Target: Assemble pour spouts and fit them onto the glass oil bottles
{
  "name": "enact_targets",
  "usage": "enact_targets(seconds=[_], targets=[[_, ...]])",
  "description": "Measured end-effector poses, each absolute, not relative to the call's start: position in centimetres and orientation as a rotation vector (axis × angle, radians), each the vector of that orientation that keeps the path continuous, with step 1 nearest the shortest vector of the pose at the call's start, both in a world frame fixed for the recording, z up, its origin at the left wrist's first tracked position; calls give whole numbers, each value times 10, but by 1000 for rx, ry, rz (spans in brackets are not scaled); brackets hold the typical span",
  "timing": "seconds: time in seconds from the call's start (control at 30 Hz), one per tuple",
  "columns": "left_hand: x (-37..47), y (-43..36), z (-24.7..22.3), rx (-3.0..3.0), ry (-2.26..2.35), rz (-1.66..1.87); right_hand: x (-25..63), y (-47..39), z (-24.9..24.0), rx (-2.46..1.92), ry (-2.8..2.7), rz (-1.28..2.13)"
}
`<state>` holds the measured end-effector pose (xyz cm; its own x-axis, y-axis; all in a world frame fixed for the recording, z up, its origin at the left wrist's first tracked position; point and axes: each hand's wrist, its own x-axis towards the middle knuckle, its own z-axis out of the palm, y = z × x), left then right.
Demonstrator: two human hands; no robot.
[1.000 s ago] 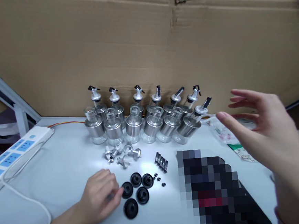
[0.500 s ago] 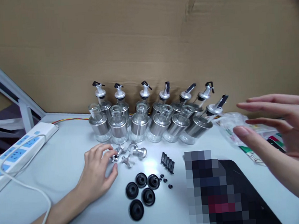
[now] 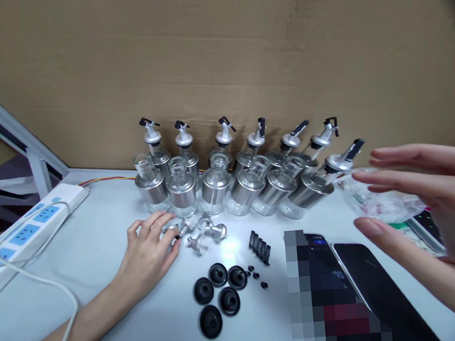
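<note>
My left hand (image 3: 149, 247) rests on the table, thumb and forefinger pinched round a silver pourer spout (image 3: 171, 230) that the fingers partly cover. Right beside it lie several more silver pourer spouts (image 3: 197, 243). My right hand (image 3: 430, 202) is raised at the right, its fingers apart and holding nothing. Between the hands are several black round caps (image 3: 230, 300), a row of small black levers (image 3: 259, 248) and several tiny black plugs (image 3: 264, 285). Behind the spouts stand glass bottles with metal bands (image 3: 184, 191), their necks open.
A back row of bottles wears silver pourers (image 3: 184, 138) with black levers. At left lies a white power strip (image 3: 35, 227) with a white cable. Two dark phones (image 3: 378, 279) lie front right, one partly pixelated. Clear plastic bags (image 3: 387, 200) sit beyond; cardboard (image 3: 218, 50) stands behind.
My left thumb and forefinger have drawn closer together round the spout. My right hand stays raised and open. The view has shifted slightly, bringing more of the phones into sight.
</note>
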<state>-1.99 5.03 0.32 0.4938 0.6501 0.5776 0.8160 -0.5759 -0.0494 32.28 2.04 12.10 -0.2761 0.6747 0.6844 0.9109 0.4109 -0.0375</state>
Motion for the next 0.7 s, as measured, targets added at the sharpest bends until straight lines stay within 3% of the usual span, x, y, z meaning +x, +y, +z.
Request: enact_targets(seconds=[0.4,0.7], targets=[[-27,37,6,-2424,-1109,-994,295,9,119,-1256,-2241,-225],[-10,-2,6,-2844,-1077,-1129,249,-7,102,-912,-2656,318]])
